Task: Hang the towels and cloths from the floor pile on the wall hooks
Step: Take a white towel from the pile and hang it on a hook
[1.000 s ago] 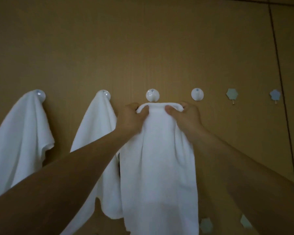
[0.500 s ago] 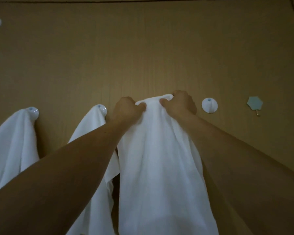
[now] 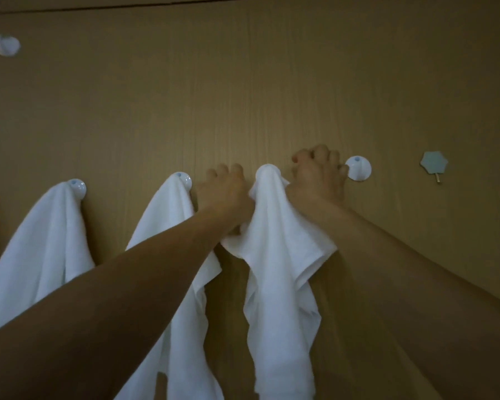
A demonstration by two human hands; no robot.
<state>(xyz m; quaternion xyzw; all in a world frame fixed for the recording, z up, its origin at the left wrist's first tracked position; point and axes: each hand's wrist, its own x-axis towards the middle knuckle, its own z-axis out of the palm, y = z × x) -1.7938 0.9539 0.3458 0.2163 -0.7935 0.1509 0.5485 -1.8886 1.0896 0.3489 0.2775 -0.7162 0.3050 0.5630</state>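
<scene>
Tan wall (image 3: 243, 82), row of round white hooks (image 3: 358, 168), three white towels (image 3: 41, 241) hanging

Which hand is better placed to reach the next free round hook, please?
Right: the right hand lies beside the free round hook, while the left hand grips the towel on its far side.

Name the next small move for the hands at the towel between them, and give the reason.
Probably release both hands, left first, and draw back. The towel peaks at hook height and drapes down like the hung towel on its left, so it looks caught. The left hand grips a bunched fold; the right hand lies beside its top.
</scene>
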